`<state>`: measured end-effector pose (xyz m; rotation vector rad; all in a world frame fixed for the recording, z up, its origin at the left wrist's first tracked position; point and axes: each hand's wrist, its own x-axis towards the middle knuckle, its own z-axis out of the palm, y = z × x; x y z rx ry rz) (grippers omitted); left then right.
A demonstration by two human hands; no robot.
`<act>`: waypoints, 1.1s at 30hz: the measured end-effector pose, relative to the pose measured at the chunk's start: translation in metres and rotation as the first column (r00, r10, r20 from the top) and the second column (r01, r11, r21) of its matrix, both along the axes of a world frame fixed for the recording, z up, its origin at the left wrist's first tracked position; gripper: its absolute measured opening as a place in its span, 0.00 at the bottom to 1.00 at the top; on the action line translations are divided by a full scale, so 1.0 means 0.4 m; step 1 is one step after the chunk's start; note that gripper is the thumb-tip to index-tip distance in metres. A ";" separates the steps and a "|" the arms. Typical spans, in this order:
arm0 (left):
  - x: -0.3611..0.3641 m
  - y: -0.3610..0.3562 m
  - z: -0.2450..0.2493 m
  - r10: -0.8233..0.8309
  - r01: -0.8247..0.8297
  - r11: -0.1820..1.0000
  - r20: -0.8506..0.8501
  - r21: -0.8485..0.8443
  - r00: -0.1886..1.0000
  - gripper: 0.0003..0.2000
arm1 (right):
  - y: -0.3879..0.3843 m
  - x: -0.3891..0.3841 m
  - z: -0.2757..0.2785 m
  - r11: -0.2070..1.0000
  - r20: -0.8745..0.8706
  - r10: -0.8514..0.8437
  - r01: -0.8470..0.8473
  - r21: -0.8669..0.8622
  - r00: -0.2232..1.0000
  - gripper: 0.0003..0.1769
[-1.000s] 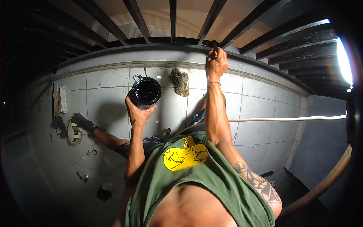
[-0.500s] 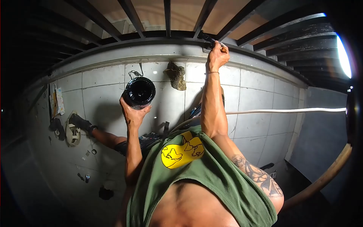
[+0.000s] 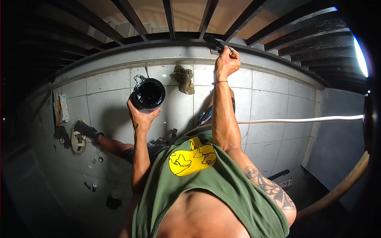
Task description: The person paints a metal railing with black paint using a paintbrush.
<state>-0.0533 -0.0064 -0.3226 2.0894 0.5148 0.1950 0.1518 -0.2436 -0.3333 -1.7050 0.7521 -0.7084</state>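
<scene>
My left hand (image 3: 142,117) is wrapped round the lower side of a round container of black paint (image 3: 149,95), its dark, glossy mouth facing up at me. At the foot of the dark metal railing (image 3: 170,20), my right hand (image 3: 228,63) grips a paintbrush (image 3: 214,42). The brush's dark head meets the bottom rail near the base of an upright bar. My fingers hide part of its handle. Between my two hands a rough brown stone or rag-like lump (image 3: 183,78) lies on the tiles.
A white hose or cord (image 3: 301,119) runs across at the right, and a curved wooden pole (image 3: 345,182) stands below it. A light-coloured shoe (image 3: 78,141) lies by my foot at the left. Small bits are scattered on the tiled floor (image 3: 107,85). A pale ledge (image 3: 270,63) borders the railing.
My right hand and the brush have shifted slightly left along the bottom rail. The paint container stays in my left hand, and my view has moved a little.
</scene>
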 end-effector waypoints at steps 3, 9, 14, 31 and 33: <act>0.004 0.002 0.001 -0.019 0.019 1.000 0.044 0.007 0.999 0.48 | 0.005 -0.040 0.062 0.989 0.098 0.062 -0.074 0.124 0.993 0.11; 0.016 0.005 0.003 -0.053 0.047 0.995 0.071 0.091 0.996 0.48 | -0.049 -0.204 0.346 0.825 0.455 0.244 -0.430 0.368 0.856 0.07; 0.033 0.028 -0.019 -0.106 0.103 0.994 0.143 0.029 0.984 0.47 | -0.232 -0.424 0.481 0.803 0.449 0.293 -0.472 0.364 0.844 0.11; 0.044 0.059 0.088 -0.099 0.077 0.986 0.145 0.147 0.985 0.46 | -0.540 -0.416 -0.059 0.915 0.248 0.092 -0.180 0.361 0.964 0.04; 0.036 0.047 0.112 -0.104 0.079 0.980 0.128 0.184 0.986 0.48 | -0.437 -0.283 -0.078 0.874 0.225 0.404 -0.447 0.190 0.887 0.08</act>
